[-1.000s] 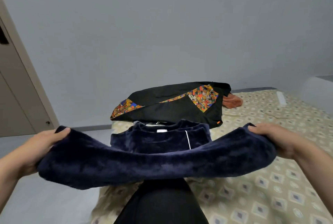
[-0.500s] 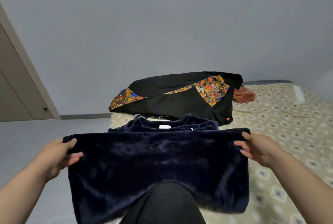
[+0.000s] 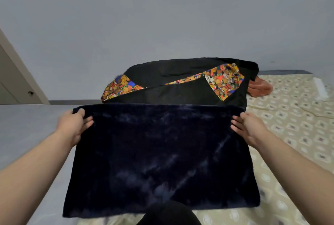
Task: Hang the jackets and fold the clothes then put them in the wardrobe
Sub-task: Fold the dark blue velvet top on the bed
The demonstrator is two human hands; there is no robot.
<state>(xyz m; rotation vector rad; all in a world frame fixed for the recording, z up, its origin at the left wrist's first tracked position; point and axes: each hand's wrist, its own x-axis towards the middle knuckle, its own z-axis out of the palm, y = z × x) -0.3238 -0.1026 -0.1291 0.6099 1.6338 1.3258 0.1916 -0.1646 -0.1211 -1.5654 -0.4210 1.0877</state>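
**While the navy top point(image 3: 159, 152) lies folded on the bed point(image 3: 298, 134)**

The left hand point(image 3: 74, 125) pinches its far left corner, and the right hand point(image 3: 249, 128) curls round its far right corner. Just beyond it lies a black jacket point(image 3: 180, 87) with colourful lining.

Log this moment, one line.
left hand: holds navy garment far-left corner | right hand: holds far-right corner | navy garment: spread on bed

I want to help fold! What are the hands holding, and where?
The left hand and right hand each hold the fuzzy navy garment by a far corner, one at either end of its far edge.
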